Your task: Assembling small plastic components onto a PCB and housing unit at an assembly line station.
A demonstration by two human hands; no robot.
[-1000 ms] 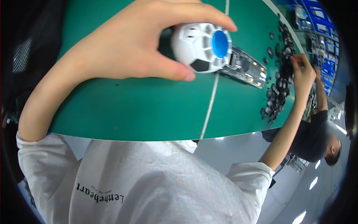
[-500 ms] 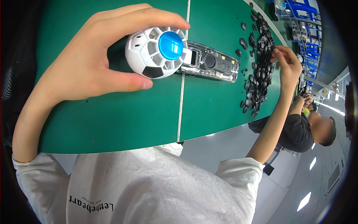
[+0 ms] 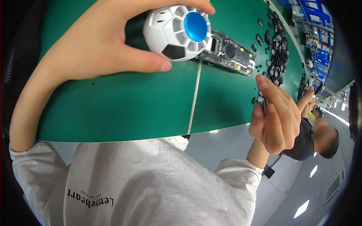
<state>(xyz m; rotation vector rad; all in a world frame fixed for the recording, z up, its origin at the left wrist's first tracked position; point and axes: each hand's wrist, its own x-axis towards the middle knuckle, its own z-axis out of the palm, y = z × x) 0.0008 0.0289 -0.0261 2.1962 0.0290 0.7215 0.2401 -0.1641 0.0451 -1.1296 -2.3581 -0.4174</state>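
Observation:
My left hand curves around a white soccer-ball-shaped housing, thumb on its near side and fingers over its far side. A shiny blue disc sits in the housing's face, among open slots, and one panel is black. Closed in a pinch, my right hand holds a small dark piece, mostly hidden by the fingers, over the table's near right part. Beyond it spreads a long pile of black angular panels. A clear-cased device with a round dark button lies right of the ball housing.
The green table has a pale seam across it, and its near edge curves just before my shirt. Several loose panels lie beside the pile. At the right, a person in black sits near blue racks.
My right hand has left the pile and come nearer, now pinching a small dark piece. In the picture, the ball housing and my left hand appear higher and further right.

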